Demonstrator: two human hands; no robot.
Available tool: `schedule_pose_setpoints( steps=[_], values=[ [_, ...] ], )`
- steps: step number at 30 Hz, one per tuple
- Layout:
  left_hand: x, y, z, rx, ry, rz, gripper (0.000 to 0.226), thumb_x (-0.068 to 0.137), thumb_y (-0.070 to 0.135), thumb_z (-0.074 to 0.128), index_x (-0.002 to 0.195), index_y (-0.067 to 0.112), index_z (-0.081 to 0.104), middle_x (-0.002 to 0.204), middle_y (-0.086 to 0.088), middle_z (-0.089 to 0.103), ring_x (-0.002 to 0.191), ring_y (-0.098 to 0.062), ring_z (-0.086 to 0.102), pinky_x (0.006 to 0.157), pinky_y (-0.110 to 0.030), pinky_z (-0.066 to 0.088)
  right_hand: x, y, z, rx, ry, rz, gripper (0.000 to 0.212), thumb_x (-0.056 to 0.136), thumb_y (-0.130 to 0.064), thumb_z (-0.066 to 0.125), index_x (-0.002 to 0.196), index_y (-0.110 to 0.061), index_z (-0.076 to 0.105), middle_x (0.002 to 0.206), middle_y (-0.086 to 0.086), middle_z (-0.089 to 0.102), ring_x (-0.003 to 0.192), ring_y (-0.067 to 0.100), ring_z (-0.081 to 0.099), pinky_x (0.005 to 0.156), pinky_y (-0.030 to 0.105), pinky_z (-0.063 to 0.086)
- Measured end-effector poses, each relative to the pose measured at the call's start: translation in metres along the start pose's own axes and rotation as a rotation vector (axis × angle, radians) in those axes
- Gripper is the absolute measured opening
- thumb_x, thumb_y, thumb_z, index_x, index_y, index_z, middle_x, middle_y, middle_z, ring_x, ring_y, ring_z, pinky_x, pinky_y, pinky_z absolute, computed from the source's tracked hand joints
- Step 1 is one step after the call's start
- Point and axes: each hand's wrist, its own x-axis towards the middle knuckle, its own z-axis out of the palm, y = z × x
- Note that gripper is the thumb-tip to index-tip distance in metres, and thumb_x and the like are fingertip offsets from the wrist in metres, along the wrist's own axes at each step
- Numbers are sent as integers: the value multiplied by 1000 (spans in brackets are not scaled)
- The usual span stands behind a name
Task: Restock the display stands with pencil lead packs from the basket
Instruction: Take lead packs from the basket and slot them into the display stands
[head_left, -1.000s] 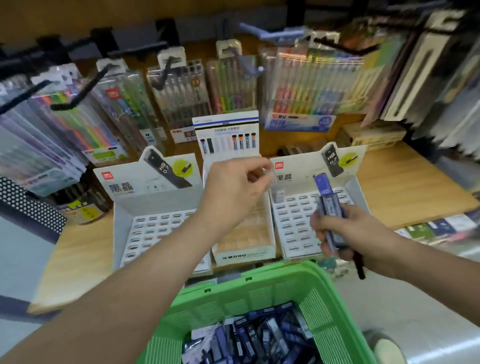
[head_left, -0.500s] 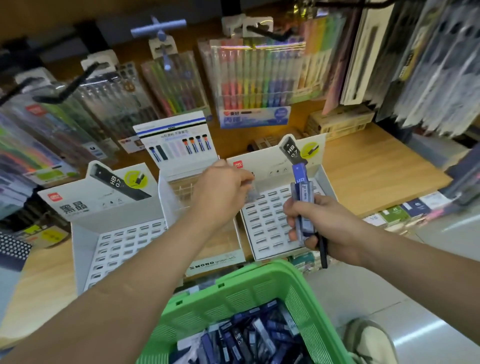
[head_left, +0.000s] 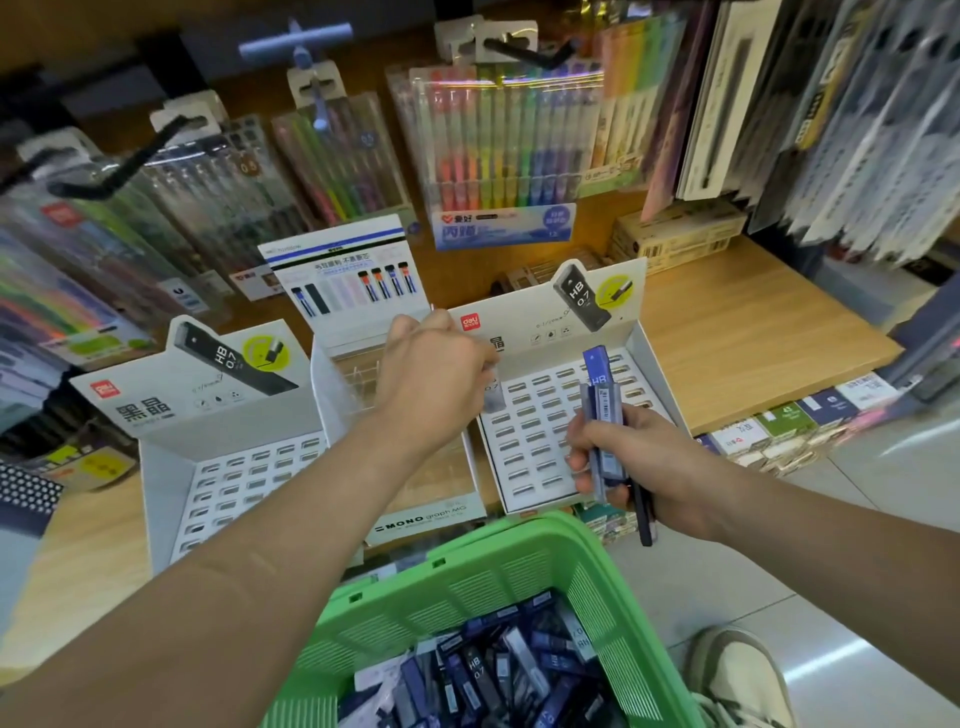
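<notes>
The left hand (head_left: 436, 379) pinched one lead pack (head_left: 493, 400), seemingly upright, just over the far-left slots of the display stand (head_left: 524, 447). Close on its right, the right hand (head_left: 649, 467) gripped a spare bundle (head_left: 602, 415) upright. The basket (head_left: 467, 561) sat below both.

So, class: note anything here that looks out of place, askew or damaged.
Nothing looks damaged or spilled. The pencil lead packs lie jumbled every way in the green basket, and one blue pack juts above the bundle the right hand holds.
</notes>
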Motion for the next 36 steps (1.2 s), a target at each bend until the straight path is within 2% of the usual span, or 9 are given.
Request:
schedule_pose_setpoints(
  steps=[2, 9, 15, 22, 25, 27, 29, 32, 36],
  values=[
    [2, 1, 0, 95, -56, 20, 21, 86, 39, 62, 103, 29, 70, 93, 2, 64, 93, -18, 49, 83, -36, 32, 2, 4, -2, -18, 19, 7, 11, 90, -12, 63, 102, -12, 60, 68, 5, 66, 54, 18, 62, 38, 20, 37],
    [3, 8, 1, 256, -47, 86, 11, 79, 27, 68, 89, 24, 67, 76, 2, 65, 73, -20, 57, 76, -35, 33, 8, 7, -3, -50, 29, -13, 12, 91, -13, 63, 102, -11, 60, 67, 4, 65, 54, 18, 64, 37, 22, 35],
    [-5, 8, 14, 270, -104, 119, 23, 85, 21, 63, 107, 26, 69, 102, 7, 68, 101, -19, 46, 74, -35, 25, 14, 9, 1, -29, 58, -30, 19, 90, -16, 65, 107, -9, 60, 65, 4, 66, 54, 20, 66, 37, 19, 34],
    [-2, 19, 2, 248, -43, 6, 16, 88, 20, 60, 101, 24, 66, 93, 5, 68, 98, -19, 47, 75, -35, 27, 11, -5, 8, 149, 54, 6, 15, 91, -19, 68, 101, -14, 58, 62, 4, 64, 53, 19, 66, 34, 19, 34],
    [-28, 33, -19, -153, 70, -118, 18, 95, 34, 50, 100, 27, 66, 89, 9, 69, 83, -11, 54, 67, -27, 36, 0, -24, 12, 322, 14, -15, 11, 91, -19, 66, 88, -15, 57, 60, 3, 61, 52, 15, 64, 34, 17, 36],
    [-55, 56, -35, -670, -73, -331, 17, 91, 48, 54, 101, 34, 58, 78, 14, 67, 69, 2, 60, 59, -18, 44, -12, -40, 18, 398, -10, -66, 13, 92, -19, 65, 83, -16, 55, 60, 2, 59, 51, 14, 60, 35, 17, 38],
    [-78, 79, -53, -1116, -202, -519, 30, 82, 52, 65, 104, 40, 49, 77, 10, 70, 69, 2, 65, 67, -31, 56, -27, -53, 30, 417, -41, -126, 13, 92, -19, 64, 84, -16, 55, 61, 2, 58, 47, 13, 55, 36, 18, 39],
    [-100, 95, -74, -1287, -129, -639, 44, 79, 33, 76, 103, 49, 42, 78, 10, 73, 71, -14, 71, 75, -45, 58, -52, -66, 50, 343, -65, -225, 12, 91, -18, 66, 93, -14, 55, 60, 3, 59, 48, 15, 59, 35, 18, 37],
    [-124, 92, -107, -1309, -145, -632, 58, 86, 23, 71, 115, 59, 35, 78, 10, 74, 71, -20, 71, 73, -43, 59, -87, -88, 72, 281, -54, -286, 12, 90, -17, 68, 95, -13, 57, 60, 3, 61, 54, 19, 66, 35, 19, 39]
  ],
)
